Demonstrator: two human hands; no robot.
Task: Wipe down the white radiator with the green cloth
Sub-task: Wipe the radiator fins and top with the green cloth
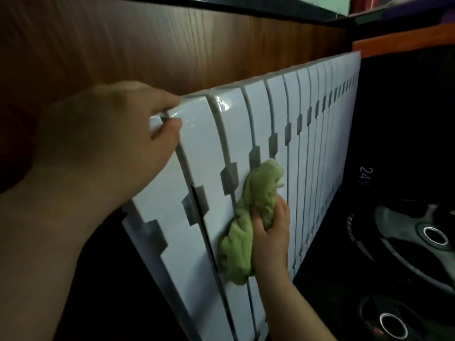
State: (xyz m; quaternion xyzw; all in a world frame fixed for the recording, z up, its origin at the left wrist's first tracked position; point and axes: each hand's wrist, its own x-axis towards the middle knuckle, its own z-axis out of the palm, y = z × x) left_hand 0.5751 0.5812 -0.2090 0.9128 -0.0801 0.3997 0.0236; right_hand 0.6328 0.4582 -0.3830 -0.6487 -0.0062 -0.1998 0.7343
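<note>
The white radiator (pixel 305 124) with many vertical fins runs from the lower left up to the right, below a brown wood-grain wall. My left hand (pixel 108 134) grips its near top corner, fingers curled over the first fins. My right hand (pixel 272 232) holds the bunched green cloth (pixel 248 217) and presses it against the front of the fins near the radiator's middle height. The cloth hangs down past my palm.
Black weight plates (pixel 416 244) with metal-ringed holes lie on the dark floor at the right, close to the radiator's foot. An orange edge (pixel 394 40) shows at the upper right. The wood-grain wall (pixel 147 45) fills the space above the radiator.
</note>
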